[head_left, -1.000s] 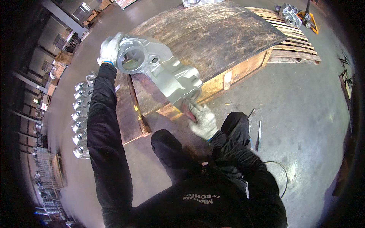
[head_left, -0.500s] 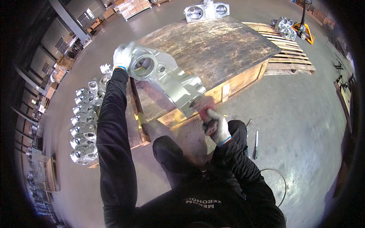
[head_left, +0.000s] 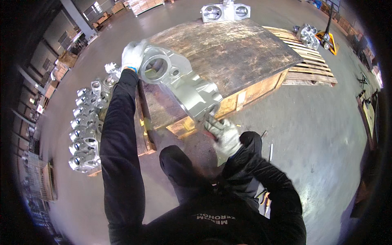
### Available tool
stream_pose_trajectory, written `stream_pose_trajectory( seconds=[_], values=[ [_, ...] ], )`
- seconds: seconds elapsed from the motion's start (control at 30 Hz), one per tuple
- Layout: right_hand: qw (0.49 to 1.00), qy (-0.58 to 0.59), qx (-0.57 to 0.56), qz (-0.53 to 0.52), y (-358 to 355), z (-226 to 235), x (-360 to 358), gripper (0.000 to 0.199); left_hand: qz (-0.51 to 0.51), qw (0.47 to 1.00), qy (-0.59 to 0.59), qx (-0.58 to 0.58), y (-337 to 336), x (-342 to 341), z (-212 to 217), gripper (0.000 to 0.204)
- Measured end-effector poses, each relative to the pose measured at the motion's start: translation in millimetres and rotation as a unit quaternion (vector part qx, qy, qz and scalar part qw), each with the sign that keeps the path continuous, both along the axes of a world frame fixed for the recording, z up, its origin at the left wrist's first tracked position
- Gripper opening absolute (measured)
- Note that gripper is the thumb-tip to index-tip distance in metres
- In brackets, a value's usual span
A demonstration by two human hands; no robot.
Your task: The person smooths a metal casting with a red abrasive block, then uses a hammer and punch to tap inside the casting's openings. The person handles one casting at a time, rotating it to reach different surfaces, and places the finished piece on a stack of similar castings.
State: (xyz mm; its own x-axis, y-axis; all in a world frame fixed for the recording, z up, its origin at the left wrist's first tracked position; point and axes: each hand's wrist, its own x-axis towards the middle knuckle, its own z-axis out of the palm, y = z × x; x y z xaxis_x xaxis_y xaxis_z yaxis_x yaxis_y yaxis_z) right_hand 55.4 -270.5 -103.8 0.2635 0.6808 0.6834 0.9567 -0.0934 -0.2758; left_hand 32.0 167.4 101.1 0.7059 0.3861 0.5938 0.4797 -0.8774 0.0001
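A large silver metal casting [head_left: 188, 90] with a round bore at its upper left end lies over the near left corner of a wooden-topped bench [head_left: 241, 53]. My left hand [head_left: 133, 55], in a white glove, is closed round the edge beside that bore. At the casting's lower end, by a smaller opening, is my gloved right hand [head_left: 225, 136]. Its fingers are bent toward the metal, closed on a small reddish thing [head_left: 209, 134] that is mostly hidden beneath them.
Several similar castings [head_left: 85, 143] stand in rows at the left. Another casting [head_left: 226, 13] sits on the bench's far edge. A slatted pallet [head_left: 314, 65] and a yellow pallet jack [head_left: 332, 43] are at the right. A slim hand tool [head_left: 271, 151] lies on the floor by my right knee.
My right hand has turned over and moved slightly left, its fingers now against the casting's lower end. The reddish thing, blurred in front of the hand before, is now mostly covered. My left hand keeps its hold.
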Motion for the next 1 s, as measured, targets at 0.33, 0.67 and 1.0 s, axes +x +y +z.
stream_pose_trajectory(
  seconds=[0.33, 0.67, 1.0],
  values=[
    [0.98, 0.147, -0.129, -0.02, -2.1, -22.1, 30.2, 0.057, 0.013, 0.973, -0.087, -0.212, -36.3, -10.7, 9.2, 0.047],
    [0.999, 0.022, -0.011, -0.047, -11.2, 90.7, 77.3, 0.059, 0.029, 0.954, -0.136, -0.264, -69.9, -18.0, 27.0, 0.06],
    [0.974, -0.216, -0.068, 0.027, 154.1, 154.9, 44.6, 0.049, 0.034, 0.945, -0.148, -0.289, -69.9, -20.5, 27.4, 0.068]
  ],
)
